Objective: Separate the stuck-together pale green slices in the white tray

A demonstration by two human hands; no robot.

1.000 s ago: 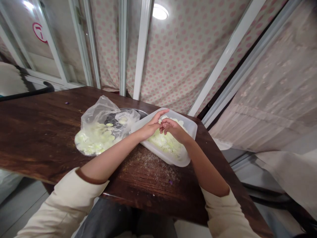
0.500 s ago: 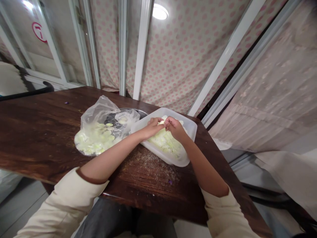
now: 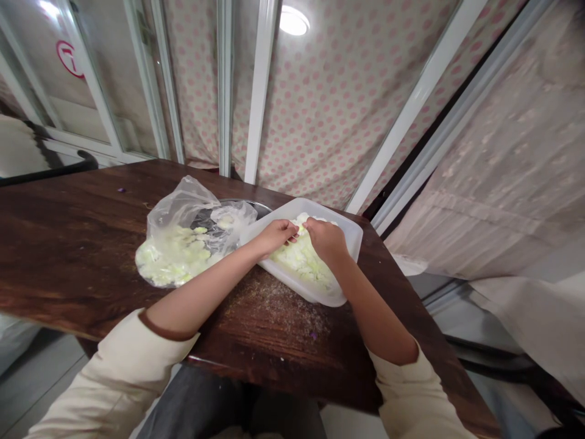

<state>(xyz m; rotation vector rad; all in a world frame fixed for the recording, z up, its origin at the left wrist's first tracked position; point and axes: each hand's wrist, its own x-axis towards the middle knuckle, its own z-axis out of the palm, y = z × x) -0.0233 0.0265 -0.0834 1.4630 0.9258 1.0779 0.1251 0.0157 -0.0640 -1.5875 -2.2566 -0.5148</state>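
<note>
A translucent white plastic tub (image 3: 351, 244) stands on the dark wooden table, partly filled with pale green and white flat pieces (image 3: 304, 259) that look like petals or thin leaves. Over its far half, my left hand (image 3: 278, 235) has its fingers curled together in a pinch. Close beside it, my right hand (image 3: 326, 238) pinches with thumb and forefinger. Whatever small piece sits in either pinch is too small to make out. Left of the tub, a clear plastic bag (image 3: 176, 213) holds more of the pale green pieces and lies over a round metal tray (image 3: 262, 210).
Fine crumbs (image 3: 274, 311) are scattered over the wooden table (image 3: 82, 244) in front of the tub, with a small purple bit (image 3: 313, 335) among them. Glass panels with a dotted curtain (image 3: 320, 122) rise behind the table. A covered chair (image 3: 21, 146) stands at far left.
My hands, which met at the fingertips over the tub, have drawn slightly apart. My right hand has turned so that its back shows more. The tub and bag stay put.
</note>
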